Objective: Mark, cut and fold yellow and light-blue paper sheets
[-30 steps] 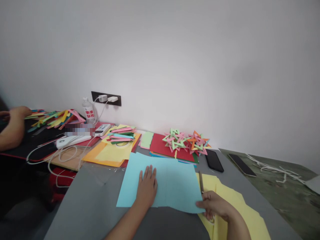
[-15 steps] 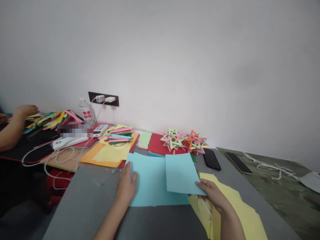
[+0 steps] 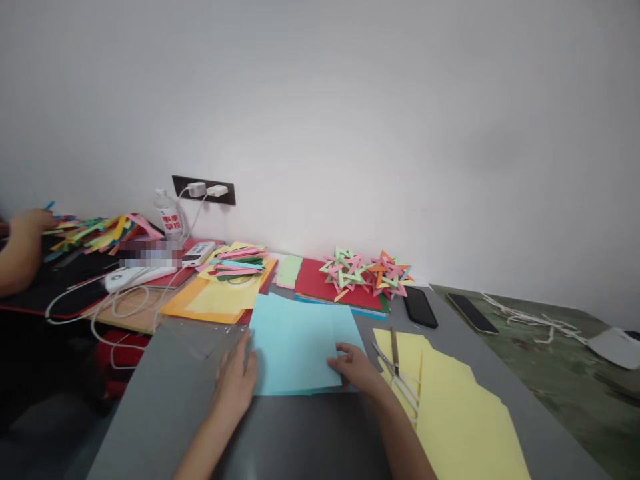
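Note:
Light blue paper sheets [image 3: 295, 340] lie overlapping on the grey table in front of me, their edges not fully lined up. My left hand [image 3: 237, 373] rests at their left edge, fingers stretched and thumb apart, touching the side. At the right edge of the top sheet is my right hand [image 3: 355, 367], its thumb over the paper and its fingers around the edge. Just right of that hand, scissors [image 3: 399, 380] and a brown-handled knife-like tool [image 3: 395, 350] lie on yellow paper sheets [image 3: 465, 413], which are fanned out.
Behind the blue paper sit two folded-paper star balls [image 3: 345, 273] on red paper [image 3: 315, 279]. A black phone [image 3: 420, 307] lies to their right. Paper strips [image 3: 237, 262] top an orange-yellow stack at left. White cables [image 3: 115, 313] hang near another person's arm [image 3: 23, 253].
My right hand has moved left, laying the lifted blue sheet flatter over the others. The scissors and tool on the yellow paper are now uncovered. My left hand stays at the left edge.

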